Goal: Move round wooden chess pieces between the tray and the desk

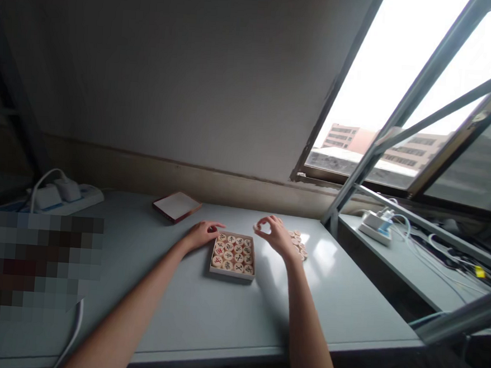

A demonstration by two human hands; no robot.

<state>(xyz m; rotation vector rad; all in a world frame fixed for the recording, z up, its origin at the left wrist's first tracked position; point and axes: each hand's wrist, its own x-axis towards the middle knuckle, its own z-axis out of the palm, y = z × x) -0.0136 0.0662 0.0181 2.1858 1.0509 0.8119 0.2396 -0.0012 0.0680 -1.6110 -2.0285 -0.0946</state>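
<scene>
A shallow box sits on the table, filled with rows of round Chinese chess pieces marked with black or red characters. At the box's upper left corner rests my left hand, its thumb and forefinger apart; it appears to touch the edge. My right hand is raised just right of the box, thumb and fingertips pinching a pale Chinese chess piece. Behind that wrist, more loose pieces lie in a cluster on the table, partly hidden by the hand and forearm.
A box lid lies inside up near the wall. Power strips with plugs stand at the left and on the neighbouring table at the right. Metal bed-frame posts rise between the tables. A white cable hangs over the front left edge.
</scene>
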